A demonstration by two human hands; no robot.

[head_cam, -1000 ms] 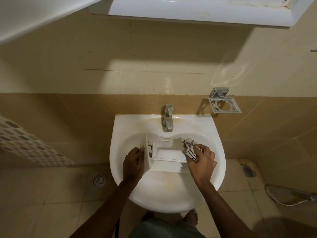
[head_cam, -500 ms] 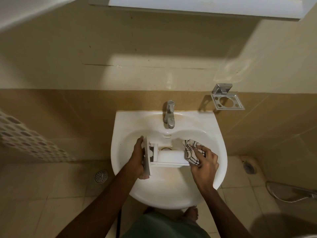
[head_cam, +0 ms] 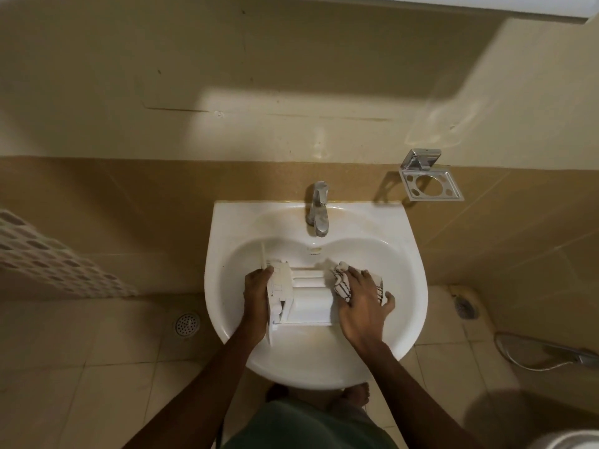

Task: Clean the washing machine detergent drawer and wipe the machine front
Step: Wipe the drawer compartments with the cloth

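Note:
A white plastic detergent drawer (head_cam: 308, 303) lies across the bowl of a white wall sink (head_cam: 402, 254). Its flat front panel points left. My left hand (head_cam: 256, 296) grips the drawer at that panel end. My right hand (head_cam: 359, 306) presses a white cloth with dark stripes (head_cam: 342, 281) against the drawer's right end. Part of the cloth shows under my fingers on the right as well. The washing machine is not in view.
A chrome tap (head_cam: 318, 209) stands at the back of the sink. A metal holder (head_cam: 428, 181) hangs on the wall to the right. Floor drains (head_cam: 187, 324) sit on the tiles, and a hose with sprayer (head_cam: 551, 354) lies at the right. My feet show below the sink.
The drawer has turned and dropped lower in the bowl. My left hand shifted its grip along the front panel, and my right hand slid the cloth over the drawer's right end.

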